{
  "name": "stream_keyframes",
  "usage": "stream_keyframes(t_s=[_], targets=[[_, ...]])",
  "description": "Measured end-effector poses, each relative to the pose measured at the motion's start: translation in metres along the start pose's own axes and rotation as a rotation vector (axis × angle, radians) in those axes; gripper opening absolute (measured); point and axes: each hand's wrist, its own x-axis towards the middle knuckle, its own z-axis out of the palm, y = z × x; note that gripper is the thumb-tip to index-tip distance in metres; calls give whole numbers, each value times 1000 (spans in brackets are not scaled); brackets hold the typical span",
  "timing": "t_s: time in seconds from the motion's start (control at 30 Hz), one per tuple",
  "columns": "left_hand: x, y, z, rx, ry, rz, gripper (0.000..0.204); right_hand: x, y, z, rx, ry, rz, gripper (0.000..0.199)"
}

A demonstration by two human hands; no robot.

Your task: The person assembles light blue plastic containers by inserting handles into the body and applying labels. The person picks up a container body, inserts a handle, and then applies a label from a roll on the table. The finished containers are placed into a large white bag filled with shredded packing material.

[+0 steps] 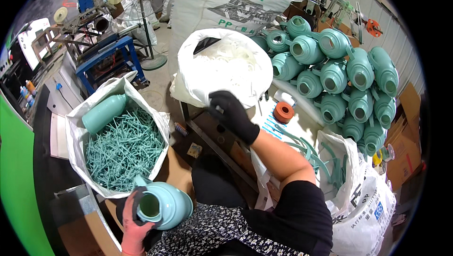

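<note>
My left hand (135,223), in a pink and dark glove, is closed around the side of a teal plastic jug body (175,204). The jug lies tilted, its round open mouth facing up and left, close to my lap. My right hand (231,114), in a black glove, is at the near rim of an open white sack (188,69) filled with white plastic pieces (229,65). Its fingers are curled, and a small whitish spot shows at them; what they hold is too small to name.
At the left, a white sack (75,133) holds teal sprue scraps (125,150) and a teal bottle-shaped body (104,113). Stacked teal jug bodies (333,75) fill the right side. Orange tape (283,112) lies on the table, near a sack (368,209) with teal strips (314,152).
</note>
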Motion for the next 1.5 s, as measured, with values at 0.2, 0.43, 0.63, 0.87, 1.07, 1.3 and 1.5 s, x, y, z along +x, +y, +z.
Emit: stream_keyframes(t_s=[0.2, 0.43, 0.63, 0.87, 1.07, 1.3, 1.5], targets=[[10, 0, 24, 282, -51, 52, 80, -51, -107, 28, 586, -351, 407, 22], [22, -6, 55, 173, -307, 27, 91, -78, -161, 28, 688, -791, 54, 25], [23, -19, 88, 419, -314, 319, 87, -110, -151, 27, 598, -899, 257, 16], [26, -9, 85, 406, -344, 369, 86, -109, -158, 26, 613, -979, 265, 12], [28, -15, 85, 430, -419, 411, 84, -123, -144, 27, 524, -1275, 17, 16], [35, -8, 97, 409, -594, 609, 78, -142, -130, 30, 437, -1461, -212, 22], [36, -2, 94, 425, -591, 572, 75, -176, -123, 32, 546, -1107, 79, 12]])
